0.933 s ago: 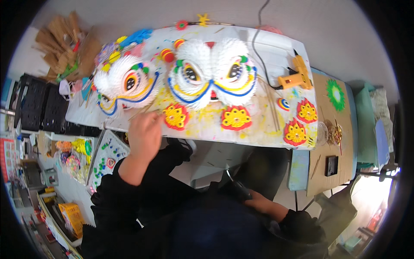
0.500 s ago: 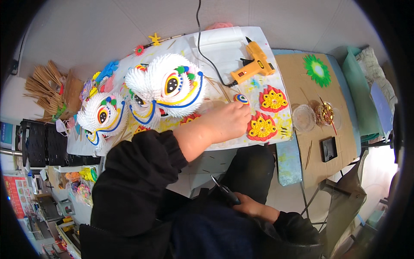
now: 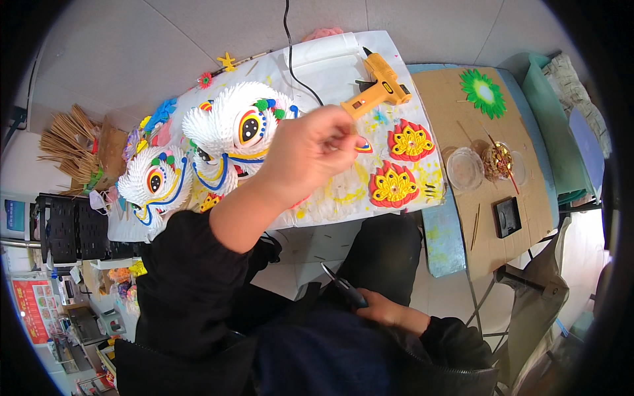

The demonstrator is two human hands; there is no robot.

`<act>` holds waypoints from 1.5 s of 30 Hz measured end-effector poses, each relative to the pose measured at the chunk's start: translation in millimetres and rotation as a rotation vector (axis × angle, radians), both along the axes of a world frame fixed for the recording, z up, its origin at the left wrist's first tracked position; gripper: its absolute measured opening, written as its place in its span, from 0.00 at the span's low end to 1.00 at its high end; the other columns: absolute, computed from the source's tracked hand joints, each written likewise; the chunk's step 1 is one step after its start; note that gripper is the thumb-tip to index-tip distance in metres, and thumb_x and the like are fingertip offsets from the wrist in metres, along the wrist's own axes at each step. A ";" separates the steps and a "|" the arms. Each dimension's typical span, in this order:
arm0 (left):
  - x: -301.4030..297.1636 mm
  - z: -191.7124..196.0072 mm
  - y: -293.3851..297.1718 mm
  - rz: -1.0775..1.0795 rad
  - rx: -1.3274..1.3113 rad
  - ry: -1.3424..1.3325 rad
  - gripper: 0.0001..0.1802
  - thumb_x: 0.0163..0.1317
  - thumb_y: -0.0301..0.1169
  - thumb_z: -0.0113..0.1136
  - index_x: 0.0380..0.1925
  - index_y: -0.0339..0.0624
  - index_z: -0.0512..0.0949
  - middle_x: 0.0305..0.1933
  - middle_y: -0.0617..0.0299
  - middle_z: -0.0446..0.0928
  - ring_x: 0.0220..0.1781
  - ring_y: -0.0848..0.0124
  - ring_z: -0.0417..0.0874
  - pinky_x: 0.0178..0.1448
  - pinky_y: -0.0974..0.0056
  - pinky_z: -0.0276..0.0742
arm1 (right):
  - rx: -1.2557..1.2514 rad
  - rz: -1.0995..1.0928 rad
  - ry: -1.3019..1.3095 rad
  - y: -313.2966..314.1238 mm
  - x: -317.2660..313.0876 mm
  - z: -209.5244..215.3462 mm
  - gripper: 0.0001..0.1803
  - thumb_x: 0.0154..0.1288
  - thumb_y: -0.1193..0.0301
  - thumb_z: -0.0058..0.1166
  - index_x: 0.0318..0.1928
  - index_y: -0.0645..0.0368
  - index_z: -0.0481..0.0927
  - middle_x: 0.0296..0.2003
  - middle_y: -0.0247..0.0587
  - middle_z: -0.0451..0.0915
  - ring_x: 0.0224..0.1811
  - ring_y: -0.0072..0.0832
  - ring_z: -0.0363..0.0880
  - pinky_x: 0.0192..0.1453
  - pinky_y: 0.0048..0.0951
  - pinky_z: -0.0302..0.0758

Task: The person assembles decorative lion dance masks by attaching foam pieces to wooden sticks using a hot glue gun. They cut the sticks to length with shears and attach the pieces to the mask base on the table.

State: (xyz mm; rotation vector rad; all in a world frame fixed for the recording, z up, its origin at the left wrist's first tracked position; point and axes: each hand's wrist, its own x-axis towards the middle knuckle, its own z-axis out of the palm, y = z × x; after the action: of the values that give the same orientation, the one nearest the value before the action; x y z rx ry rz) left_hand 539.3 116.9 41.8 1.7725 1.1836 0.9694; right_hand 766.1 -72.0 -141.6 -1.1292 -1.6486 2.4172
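My left hand (image 3: 314, 152) hovers over the near part of the paper-covered table, fingers curled together in a pinch and slightly blurred. Whatever is between the fingertips cannot be made out. Just beyond them a small ringed piece (image 3: 364, 144) in blue, white and orange lies partly hidden. Low over my lap, my right hand (image 3: 383, 309) is closed round a dark-handled tool (image 3: 347, 289) with a narrow metal tip. Left of my raised hand stands a large white lion-head ornament (image 3: 231, 122), its lower part partly covered by the hand, with a smaller lion head (image 3: 155, 179) beside it.
A yellow glue gun (image 3: 376, 89) with a black cord lies behind my left hand. Two red-and-yellow petal plaques (image 3: 411, 140) are at the table's right. Cardboard (image 3: 489, 228) on the side table holds clear cups (image 3: 465, 168), a black dish (image 3: 507, 218) and a green flower (image 3: 483, 94).
My left hand has lifted off the table beside the ringed piece and drawn back to the left. My right hand stays in my lap with the tool. The view has shifted a little.
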 end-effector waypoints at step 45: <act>-108.4 -86.5 -178.6 -0.170 -0.701 -0.291 0.08 0.61 0.24 0.57 0.37 0.34 0.83 0.28 0.65 0.74 0.24 0.80 0.74 0.29 0.73 0.69 | 0.449 0.410 -0.184 65.9 -64.1 148.0 0.37 0.47 0.72 0.52 0.62 0.65 0.61 0.53 0.54 0.69 0.62 0.48 0.65 0.65 0.37 0.63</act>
State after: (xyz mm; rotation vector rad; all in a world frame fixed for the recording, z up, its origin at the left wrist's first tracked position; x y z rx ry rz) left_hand 430.9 -61.7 -44.7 1.1072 0.9992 0.5807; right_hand 702.0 -6.1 6.4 -1.0410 -2.5310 1.9906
